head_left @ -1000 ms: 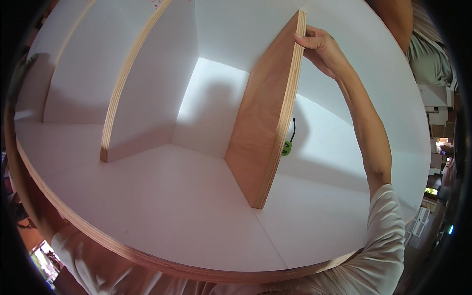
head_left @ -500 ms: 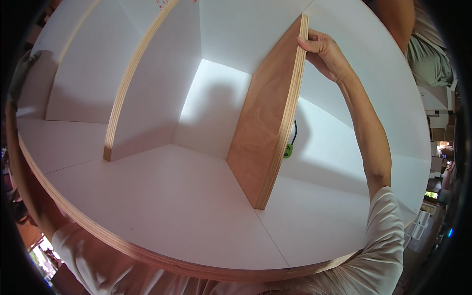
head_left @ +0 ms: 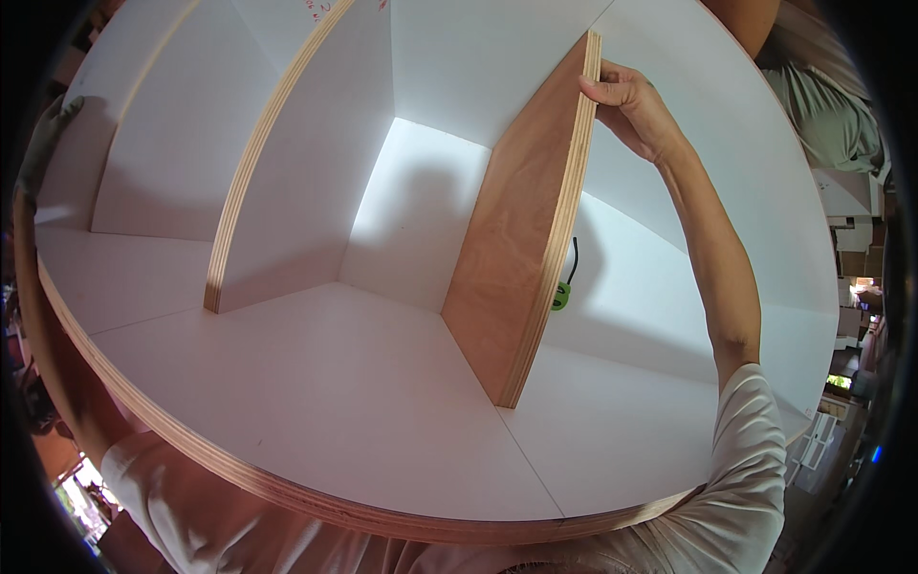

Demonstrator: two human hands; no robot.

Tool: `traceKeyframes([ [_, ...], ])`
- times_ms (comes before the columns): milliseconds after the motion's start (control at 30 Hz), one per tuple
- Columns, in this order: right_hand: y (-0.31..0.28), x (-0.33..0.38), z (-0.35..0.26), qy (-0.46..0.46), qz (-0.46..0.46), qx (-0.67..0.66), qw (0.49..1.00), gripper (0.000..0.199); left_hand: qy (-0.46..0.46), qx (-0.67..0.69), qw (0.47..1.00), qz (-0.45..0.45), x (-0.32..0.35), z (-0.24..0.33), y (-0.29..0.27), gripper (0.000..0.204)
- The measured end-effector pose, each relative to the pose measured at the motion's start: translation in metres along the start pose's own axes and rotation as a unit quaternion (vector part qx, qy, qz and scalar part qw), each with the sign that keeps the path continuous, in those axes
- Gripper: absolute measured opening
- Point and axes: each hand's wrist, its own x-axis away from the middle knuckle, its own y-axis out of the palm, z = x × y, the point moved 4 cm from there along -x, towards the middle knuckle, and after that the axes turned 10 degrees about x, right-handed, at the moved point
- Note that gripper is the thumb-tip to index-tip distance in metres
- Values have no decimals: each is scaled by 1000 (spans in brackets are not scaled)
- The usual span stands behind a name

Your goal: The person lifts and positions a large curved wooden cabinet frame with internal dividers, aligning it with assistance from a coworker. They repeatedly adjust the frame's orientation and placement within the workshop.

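My right hand [head_left: 626, 105] grips the upper front edge of a plywood divider [head_left: 516, 230], thumb on the edge and fingers behind. The divider stands upright, slightly tilted in view, its brown wood face toward the left. It meets the white bottom panel [head_left: 335, 402] near a thin drawn line. My left hand [head_left: 50, 139], in a dark glove, is at the far left, closed around the edge of the white side panel [head_left: 81, 182]; its fingers show only in part. Behind the divider a small green object [head_left: 561, 296] with a thin bent black rod is partly hidden.
A second divider [head_left: 296, 172], white-faced with a bare plywood edge, stands left of centre. Another white panel [head_left: 163, 163] is farther left. The cabinet's plywood front rim [head_left: 287, 497] curves close to my body. At upper right another person's greenish trousers [head_left: 818, 115] show.
The view has shifted very slightly. Both hands keep their places, and the divider in my right hand stands as before. The other person at upper right has shifted a little to the left.
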Motion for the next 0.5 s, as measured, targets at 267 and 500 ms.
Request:
traceKeyframes([
  [267,1,-1,0,0,4,2,1000,38,10,-33,999,40,2,-4,-3,54],
  [500,1,-2,-1,-4,3,7,1000,37,9,-20,1000,19,2,-5,-1,55],
])
